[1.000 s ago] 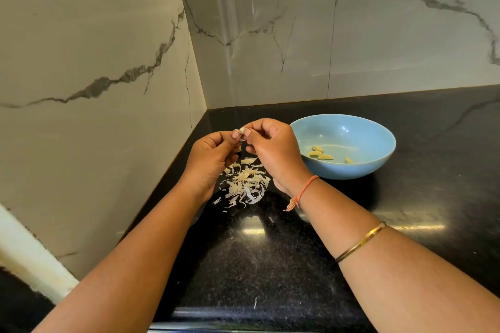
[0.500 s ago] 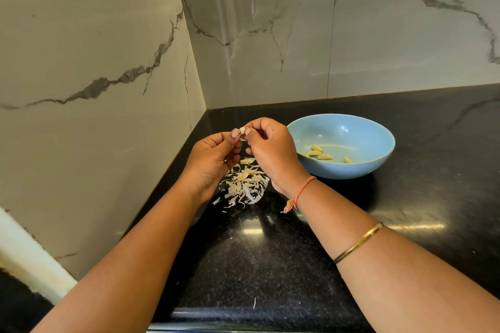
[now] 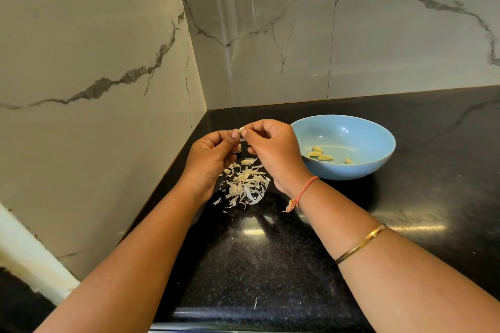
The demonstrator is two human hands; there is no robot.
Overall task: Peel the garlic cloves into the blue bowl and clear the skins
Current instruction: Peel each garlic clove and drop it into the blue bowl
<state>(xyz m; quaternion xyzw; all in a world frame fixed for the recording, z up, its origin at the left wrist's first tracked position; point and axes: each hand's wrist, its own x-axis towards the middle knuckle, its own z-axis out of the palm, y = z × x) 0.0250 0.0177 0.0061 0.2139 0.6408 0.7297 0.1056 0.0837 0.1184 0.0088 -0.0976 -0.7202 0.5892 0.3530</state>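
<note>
Gleaming counter (image 3: 270, 265), marble walls (image 3: 378, 48), blue bowl (image 3: 351, 170).

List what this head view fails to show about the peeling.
All in the head view:
Garlic clove: only a pale tip shows; fingers of the left hand and right hand cover the rest, so remaining skin is unknown.
Blue bowl: left wall partly behind the right hand.
Skins pile: upper edges under both hands.
Brown speck below the clove: too small to identify.

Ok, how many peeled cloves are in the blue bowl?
4 cloves in the bowl: three clustered left of centre, one apart to their right. Its near rim could hide another.
</note>
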